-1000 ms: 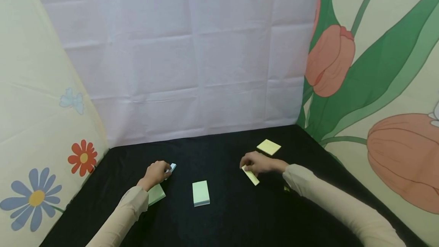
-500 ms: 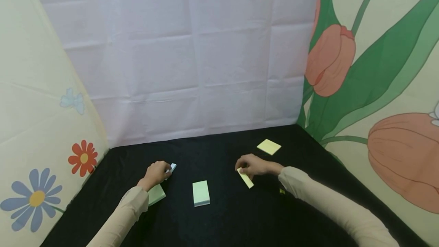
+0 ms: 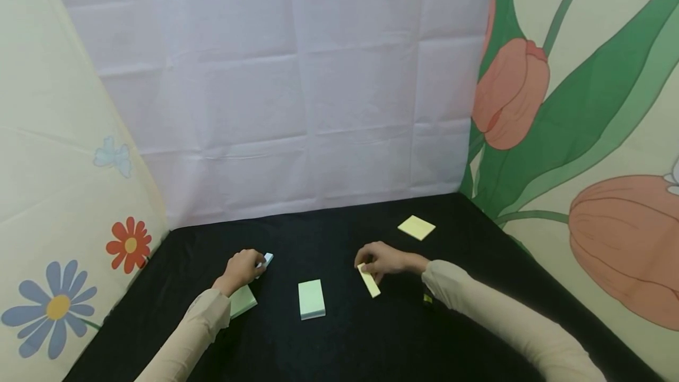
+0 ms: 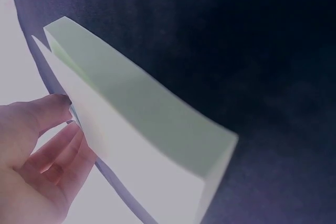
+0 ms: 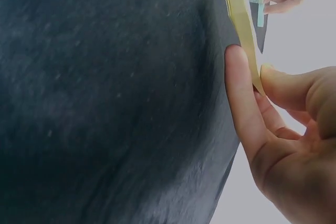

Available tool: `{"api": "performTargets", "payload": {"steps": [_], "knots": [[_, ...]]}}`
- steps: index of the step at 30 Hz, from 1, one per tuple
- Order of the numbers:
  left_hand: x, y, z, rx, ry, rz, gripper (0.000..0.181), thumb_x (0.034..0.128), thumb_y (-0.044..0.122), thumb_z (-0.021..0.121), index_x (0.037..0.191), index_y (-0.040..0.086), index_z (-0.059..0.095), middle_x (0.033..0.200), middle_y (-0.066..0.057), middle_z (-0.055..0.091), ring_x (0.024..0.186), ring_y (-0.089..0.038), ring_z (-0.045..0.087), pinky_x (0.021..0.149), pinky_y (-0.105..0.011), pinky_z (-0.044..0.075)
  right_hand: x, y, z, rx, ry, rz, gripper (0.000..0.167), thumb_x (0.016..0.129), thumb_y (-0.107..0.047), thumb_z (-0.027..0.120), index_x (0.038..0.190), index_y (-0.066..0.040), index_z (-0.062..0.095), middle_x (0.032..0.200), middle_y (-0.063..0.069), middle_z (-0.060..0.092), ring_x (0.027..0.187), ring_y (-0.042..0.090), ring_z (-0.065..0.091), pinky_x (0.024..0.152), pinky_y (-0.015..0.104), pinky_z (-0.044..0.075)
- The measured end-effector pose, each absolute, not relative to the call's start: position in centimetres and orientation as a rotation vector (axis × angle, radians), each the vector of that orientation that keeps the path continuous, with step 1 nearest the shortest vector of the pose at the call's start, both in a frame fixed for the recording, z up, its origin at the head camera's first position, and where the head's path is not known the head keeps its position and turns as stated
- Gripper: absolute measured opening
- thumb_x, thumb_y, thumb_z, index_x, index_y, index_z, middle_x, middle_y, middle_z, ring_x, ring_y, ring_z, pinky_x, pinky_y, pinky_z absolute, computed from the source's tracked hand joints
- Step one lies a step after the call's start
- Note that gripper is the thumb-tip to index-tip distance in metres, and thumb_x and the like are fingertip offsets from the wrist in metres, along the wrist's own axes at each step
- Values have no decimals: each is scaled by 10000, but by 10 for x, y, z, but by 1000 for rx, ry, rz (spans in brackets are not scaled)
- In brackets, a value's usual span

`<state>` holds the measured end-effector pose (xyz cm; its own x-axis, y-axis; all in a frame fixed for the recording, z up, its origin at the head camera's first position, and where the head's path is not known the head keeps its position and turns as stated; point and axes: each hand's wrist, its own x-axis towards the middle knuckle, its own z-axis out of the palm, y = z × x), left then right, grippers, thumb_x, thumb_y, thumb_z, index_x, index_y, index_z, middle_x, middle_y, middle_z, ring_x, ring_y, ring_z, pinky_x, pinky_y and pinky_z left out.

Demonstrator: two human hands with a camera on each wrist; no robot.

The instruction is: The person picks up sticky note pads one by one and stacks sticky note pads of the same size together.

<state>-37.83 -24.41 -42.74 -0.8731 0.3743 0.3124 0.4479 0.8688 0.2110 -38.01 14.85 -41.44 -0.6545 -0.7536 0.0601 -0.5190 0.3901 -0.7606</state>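
In the head view my left hand (image 3: 240, 270) pinches a narrow light-blue sticky note pad (image 3: 268, 259) at the left of the black table. Just under that wrist lies a pale green sticky note pad (image 3: 243, 300), partly covered by the forearm; it looms large in the left wrist view (image 4: 142, 90), where its front sheet stands apart at one end. My right hand (image 3: 384, 258) holds a narrow yellow sticky note pad (image 3: 369, 283) between thumb and fingers, its free end pointing toward the near side. The right wrist view shows its slightly fanned sheets (image 5: 242, 19).
Between the hands sits a thick pad (image 3: 311, 298), green on top with a bluish lower edge. A wider yellow pad (image 3: 416, 227) lies at the back right. A small dark-and-yellow item (image 3: 428, 298) shows beside the right sleeve. A white cloth (image 3: 297, 87) hangs behind.
My right hand has moved left and slightly nearer with the narrow yellow pad, closer to the middle pad. The left hand has stayed in place with the blue one.
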Motion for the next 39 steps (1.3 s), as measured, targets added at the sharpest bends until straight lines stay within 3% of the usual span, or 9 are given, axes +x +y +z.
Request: {"api": "performTargets", "payload": {"steps": [19,39], "knots": [[-377,-244,-427,-615,-2772,-386,88,847,32,755,934,17,769,836,-92,706,630,-182,603,577,-391,510,-373,129,-412,-1052,2323,-1123,145,946,71,575,1078,102,627,916,102,610,660,206,650,589,366,577],[-376,-243,-427,-616,-2755,-392,90,843,28,756,930,4,766,797,-82,694,604,-167,584,567,-391,504,-370,117,-413,-989,2285,-1143,140,965,44,567,1080,76,640,905,86,599,625,178,629,564,347,569]]}}
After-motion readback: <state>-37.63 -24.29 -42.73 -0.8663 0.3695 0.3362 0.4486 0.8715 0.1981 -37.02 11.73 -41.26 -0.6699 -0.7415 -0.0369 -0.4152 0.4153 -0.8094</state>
